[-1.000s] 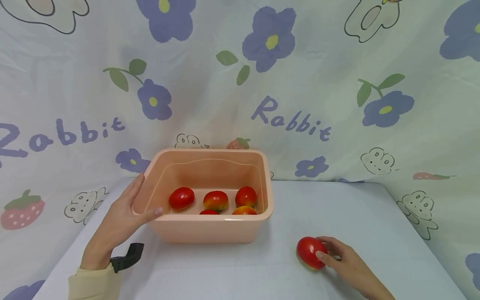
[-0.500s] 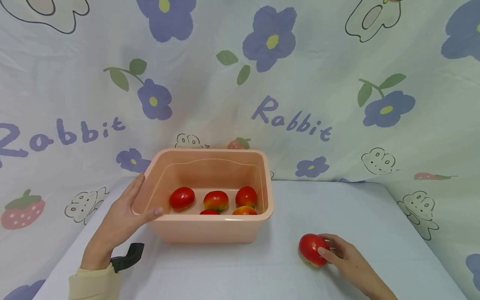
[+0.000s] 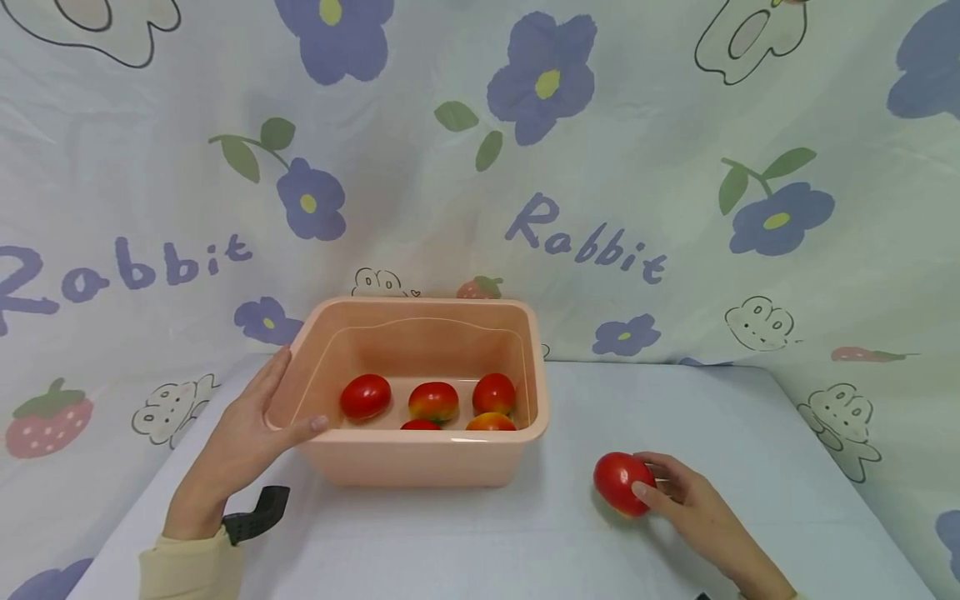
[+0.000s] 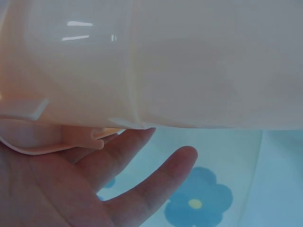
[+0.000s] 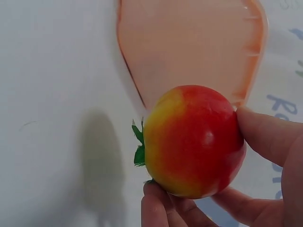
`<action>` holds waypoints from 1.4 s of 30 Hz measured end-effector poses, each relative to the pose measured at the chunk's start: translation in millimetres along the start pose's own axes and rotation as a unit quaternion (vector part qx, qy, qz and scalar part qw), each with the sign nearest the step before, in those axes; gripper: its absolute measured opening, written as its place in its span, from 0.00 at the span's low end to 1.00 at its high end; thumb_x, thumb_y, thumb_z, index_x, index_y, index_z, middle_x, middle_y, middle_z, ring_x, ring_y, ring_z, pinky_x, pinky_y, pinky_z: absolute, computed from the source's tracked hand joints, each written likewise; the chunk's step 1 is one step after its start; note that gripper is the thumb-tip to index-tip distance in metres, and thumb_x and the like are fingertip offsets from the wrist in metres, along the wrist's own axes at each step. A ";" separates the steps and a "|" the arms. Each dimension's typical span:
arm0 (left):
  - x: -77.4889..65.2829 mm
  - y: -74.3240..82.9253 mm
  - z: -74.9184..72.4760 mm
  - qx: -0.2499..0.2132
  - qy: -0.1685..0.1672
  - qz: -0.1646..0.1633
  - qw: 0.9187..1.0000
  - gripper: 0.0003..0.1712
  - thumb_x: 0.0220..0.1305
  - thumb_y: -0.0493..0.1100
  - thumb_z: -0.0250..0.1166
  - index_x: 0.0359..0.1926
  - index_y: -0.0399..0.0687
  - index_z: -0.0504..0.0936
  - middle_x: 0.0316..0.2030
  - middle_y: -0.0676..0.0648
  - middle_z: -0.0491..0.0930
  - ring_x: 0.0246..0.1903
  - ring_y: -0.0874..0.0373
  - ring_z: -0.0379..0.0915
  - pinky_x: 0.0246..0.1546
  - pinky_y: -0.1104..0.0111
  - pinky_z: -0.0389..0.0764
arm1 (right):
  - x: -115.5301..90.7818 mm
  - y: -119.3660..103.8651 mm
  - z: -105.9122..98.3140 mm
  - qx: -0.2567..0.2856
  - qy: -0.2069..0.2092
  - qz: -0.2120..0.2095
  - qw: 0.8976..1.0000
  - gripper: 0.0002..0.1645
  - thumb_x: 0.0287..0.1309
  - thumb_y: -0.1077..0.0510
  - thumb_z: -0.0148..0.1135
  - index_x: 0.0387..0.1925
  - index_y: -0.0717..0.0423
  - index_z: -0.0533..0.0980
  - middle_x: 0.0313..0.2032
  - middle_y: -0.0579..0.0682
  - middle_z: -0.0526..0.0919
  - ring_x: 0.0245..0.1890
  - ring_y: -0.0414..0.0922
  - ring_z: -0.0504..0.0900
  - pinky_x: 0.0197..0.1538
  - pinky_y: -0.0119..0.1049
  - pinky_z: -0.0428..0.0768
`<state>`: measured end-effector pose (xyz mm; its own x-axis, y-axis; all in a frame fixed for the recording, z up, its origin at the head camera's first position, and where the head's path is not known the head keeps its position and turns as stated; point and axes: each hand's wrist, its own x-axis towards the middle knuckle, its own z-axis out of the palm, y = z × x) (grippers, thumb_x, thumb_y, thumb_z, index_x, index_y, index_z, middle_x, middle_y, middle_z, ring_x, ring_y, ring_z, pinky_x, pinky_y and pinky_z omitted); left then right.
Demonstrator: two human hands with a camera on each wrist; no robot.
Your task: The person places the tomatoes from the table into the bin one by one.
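Observation:
A red tomato with a yellow side and green leaves is held by my right hand, thumb on one side and fingers on the other. In the right wrist view the tomato appears lifted, its shadow falling apart from it on the cloth. My left hand grips the left corner of a peach plastic bin, thumb over the rim and fingers along the outside. The left wrist view shows fingers beneath the bin's rim; the thumb is hidden there. Several tomatoes lie inside the bin, some partly hidden by its front wall.
A white cloth covers the table. Behind it hangs a curtain printed with flowers, rabbits and lettering. A black band is on the left wrist, beside a cream sleeve.
My right hand has raised the tomato slightly from the table, and it sits a little higher in the head view. The left hand and the bin stay where they were.

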<state>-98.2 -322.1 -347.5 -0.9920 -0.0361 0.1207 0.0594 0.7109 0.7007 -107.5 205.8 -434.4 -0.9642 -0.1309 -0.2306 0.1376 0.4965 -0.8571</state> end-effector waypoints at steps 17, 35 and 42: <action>1.5 -1.5 -0.1 -0.013 -0.005 -0.001 1.000 0.62 0.60 0.58 0.71 0.81 0.58 0.37 0.80 0.41 0.41 0.73 0.29 0.47 0.58 0.24 0.58 | 6.1 -20.0 0.7 0.013 0.024 -0.043 0.999 0.35 0.63 0.49 0.69 0.66 0.59 0.71 0.61 0.60 0.76 0.53 0.54 0.80 0.46 0.45 0.88; 1.6 -2.2 -0.1 -0.010 -0.005 0.001 1.000 0.61 0.61 0.57 0.70 0.81 0.57 0.37 0.80 0.41 0.40 0.73 0.29 0.45 0.58 0.24 0.56 | 13.0 -45.8 0.5 0.023 0.043 -0.103 0.993 0.34 0.62 0.50 0.70 0.65 0.59 0.71 0.60 0.60 0.77 0.55 0.57 0.79 0.47 0.46 0.87; 1.7 -3.4 1.3 -0.013 -0.007 -0.006 1.000 0.62 0.61 0.58 0.70 0.81 0.58 0.37 0.80 0.41 0.41 0.72 0.28 0.47 0.58 0.24 0.59 | 13.4 -54.4 1.7 0.032 0.049 -0.121 0.991 0.34 0.63 0.50 0.69 0.66 0.59 0.71 0.61 0.59 0.76 0.57 0.57 0.78 0.48 0.44 0.87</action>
<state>-100.3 -323.6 -350.6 -0.9942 -0.0337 0.1025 0.0508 0.6915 0.7206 -127.6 175.5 -391.7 -0.9877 -0.1541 0.0278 -0.0887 0.4042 -0.9104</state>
